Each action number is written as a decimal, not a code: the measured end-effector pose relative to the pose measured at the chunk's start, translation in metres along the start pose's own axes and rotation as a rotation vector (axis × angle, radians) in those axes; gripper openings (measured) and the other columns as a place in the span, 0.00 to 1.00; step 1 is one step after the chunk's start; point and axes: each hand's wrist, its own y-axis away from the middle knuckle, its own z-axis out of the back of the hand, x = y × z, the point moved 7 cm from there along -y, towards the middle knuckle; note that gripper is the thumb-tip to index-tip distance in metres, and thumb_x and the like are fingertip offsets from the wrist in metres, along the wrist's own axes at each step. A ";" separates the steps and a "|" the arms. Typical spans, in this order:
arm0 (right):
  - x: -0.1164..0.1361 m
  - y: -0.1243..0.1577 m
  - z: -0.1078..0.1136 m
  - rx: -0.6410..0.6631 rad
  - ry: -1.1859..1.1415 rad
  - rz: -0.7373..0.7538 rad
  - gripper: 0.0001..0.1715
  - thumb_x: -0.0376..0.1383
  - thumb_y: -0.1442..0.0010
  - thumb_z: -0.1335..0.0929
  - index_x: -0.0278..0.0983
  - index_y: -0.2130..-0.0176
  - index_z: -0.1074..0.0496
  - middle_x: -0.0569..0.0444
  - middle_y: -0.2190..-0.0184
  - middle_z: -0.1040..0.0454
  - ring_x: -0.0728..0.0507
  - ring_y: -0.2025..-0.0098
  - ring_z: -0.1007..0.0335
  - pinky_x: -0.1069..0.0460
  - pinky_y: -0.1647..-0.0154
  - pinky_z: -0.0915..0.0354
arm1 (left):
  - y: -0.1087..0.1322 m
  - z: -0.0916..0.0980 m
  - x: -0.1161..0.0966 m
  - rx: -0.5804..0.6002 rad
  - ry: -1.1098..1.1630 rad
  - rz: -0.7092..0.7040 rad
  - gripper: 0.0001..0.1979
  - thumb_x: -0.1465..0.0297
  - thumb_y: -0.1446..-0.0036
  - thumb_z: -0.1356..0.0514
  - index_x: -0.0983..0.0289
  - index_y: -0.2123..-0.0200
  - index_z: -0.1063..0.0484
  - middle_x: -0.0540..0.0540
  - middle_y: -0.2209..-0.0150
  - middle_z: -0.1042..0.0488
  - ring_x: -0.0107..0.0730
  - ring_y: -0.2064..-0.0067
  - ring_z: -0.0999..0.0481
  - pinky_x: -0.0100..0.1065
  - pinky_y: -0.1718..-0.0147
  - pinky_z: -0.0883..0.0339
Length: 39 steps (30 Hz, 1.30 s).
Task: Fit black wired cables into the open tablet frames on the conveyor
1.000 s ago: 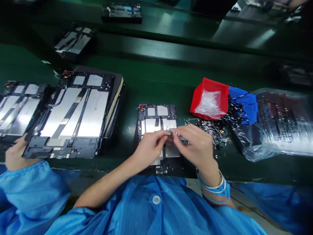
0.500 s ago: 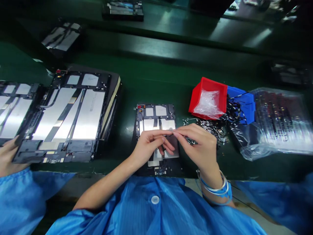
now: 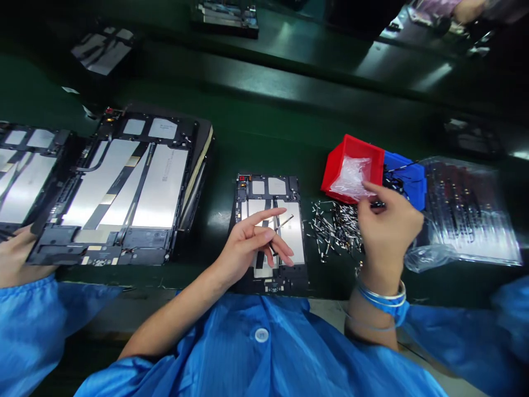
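Observation:
My left hand [image 3: 258, 242] is over a tablet with its inside exposed [image 3: 293, 231], which lies flat in front of me. Between its fingers it holds a thin dark strip [image 3: 285, 222] that looks like a small flex cable, its end sticking out to the right. My right hand [image 3: 390, 231] hovers at the front of a red bin [image 3: 334, 165] with clear plastic scraps [image 3: 353, 176] in it. Its thumb and forefinger are apart and nothing shows between them; the other fingers are curled. Below the bin lies a loose pile of small black-and-silver strips [image 3: 334, 226].
A blue bin [image 3: 417, 179] with black strips adjoins the red one. Right of it lies a clear plastic tray [image 3: 475, 209]. At left, a co-worker's hand [image 3: 20, 253] touches a larger opened tablet [image 3: 157, 182] on a stack. More opened tablets [image 3: 103, 52] sit farther back.
My right hand has left my left hand's fingertips and moved right to the red bin. My left hand stays over the tablet, with the strip now visible in it.

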 end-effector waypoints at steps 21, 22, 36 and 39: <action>0.109 0.068 -0.103 1.198 -0.748 -0.210 0.17 0.46 0.53 0.24 0.35 0.77 0.26 0.58 0.83 0.28 0.52 0.81 0.34 0.56 0.81 0.40 | 0.101 0.060 -0.028 -0.457 -1.329 -0.546 0.17 0.72 0.37 0.46 0.63 0.46 0.31 0.62 0.45 0.28 0.41 0.47 0.26 0.40 0.52 0.28; 0.110 0.067 -0.110 1.219 -0.734 -0.218 0.18 0.46 0.53 0.24 0.35 0.77 0.27 0.58 0.84 0.29 0.53 0.81 0.36 0.56 0.82 0.41 | 0.102 0.061 -0.026 -0.446 -1.435 -0.566 0.17 0.72 0.37 0.46 0.63 0.45 0.32 0.62 0.43 0.30 0.43 0.45 0.28 0.42 0.51 0.29; 0.115 0.052 -0.140 1.213 -0.547 -0.209 0.22 0.48 0.57 0.24 0.34 0.80 0.30 0.59 0.88 0.33 0.55 0.85 0.43 0.56 0.84 0.51 | 0.080 0.050 -0.019 -0.237 -1.882 -0.609 0.19 0.67 0.34 0.48 0.67 0.43 0.32 0.68 0.44 0.31 0.50 0.44 0.30 0.45 0.51 0.31; 0.113 0.052 -0.140 1.198 -0.528 -0.199 0.21 0.48 0.56 0.24 0.34 0.79 0.29 0.59 0.87 0.33 0.55 0.84 0.41 0.56 0.82 0.48 | 0.078 0.050 -0.019 -0.257 -1.922 -0.599 0.18 0.68 0.34 0.47 0.67 0.44 0.30 0.68 0.45 0.30 0.49 0.45 0.29 0.43 0.51 0.31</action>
